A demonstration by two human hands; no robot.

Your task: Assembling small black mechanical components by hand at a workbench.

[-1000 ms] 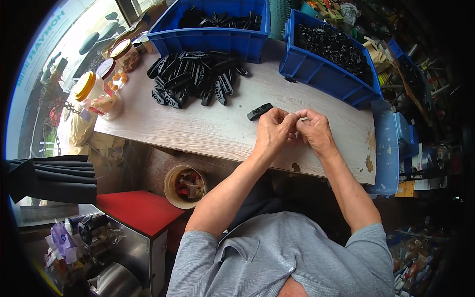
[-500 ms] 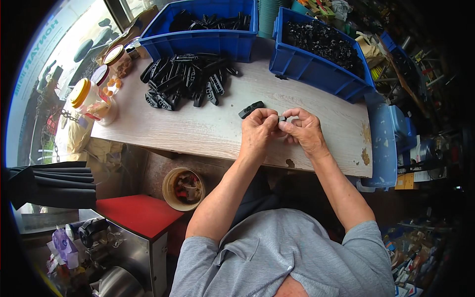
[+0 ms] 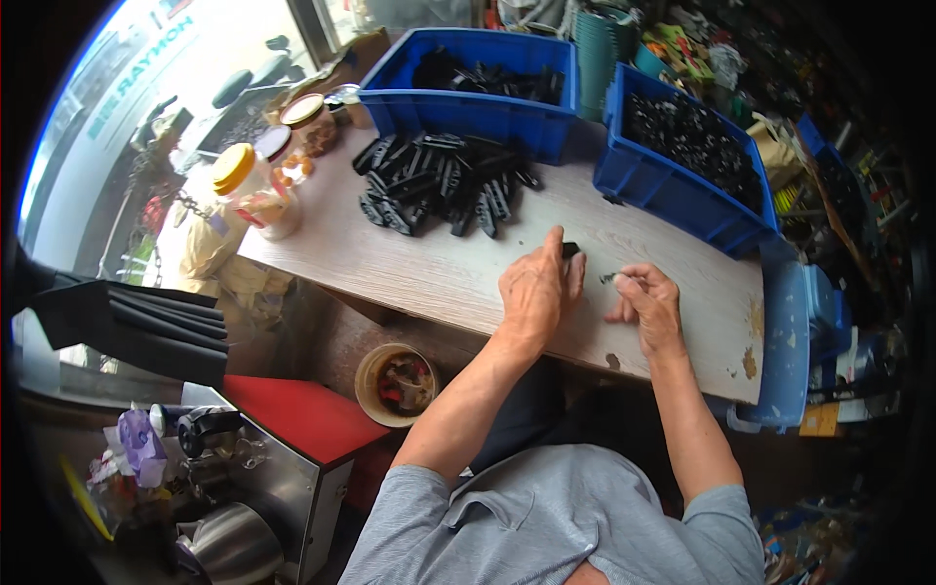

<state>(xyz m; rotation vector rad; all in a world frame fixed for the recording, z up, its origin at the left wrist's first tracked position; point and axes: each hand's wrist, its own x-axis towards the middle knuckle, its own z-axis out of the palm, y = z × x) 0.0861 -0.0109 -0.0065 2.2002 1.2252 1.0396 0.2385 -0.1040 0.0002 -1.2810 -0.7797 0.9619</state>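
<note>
My left hand (image 3: 534, 294) is over the table with its fingers closed around an elongated black plastic piece (image 3: 570, 250). Part of that piece is hidden by the fingers. To its right, my right hand (image 3: 651, 304) pinches a small dark part (image 3: 607, 279) between thumb and forefinger, apart from the left hand. The part is too small for its kind to be made out. Beyond the hands lies a heap of elongated black plastic pieces (image 3: 444, 180), some with lighter markings.
Two blue bins, a left one (image 3: 468, 109) and a right one (image 3: 673, 200), hold black parts on the table's (image 3: 390, 255) far side. Lidded jars (image 3: 261, 200) line the left end. A bucket (image 3: 366, 398) and a red-topped cabinet (image 3: 292, 414) stand below the near edge.
My hands, together on a small part before, have separated. The left has reached the black piece lying on the table; the right keeps a small part. The whole view has shifted.
</note>
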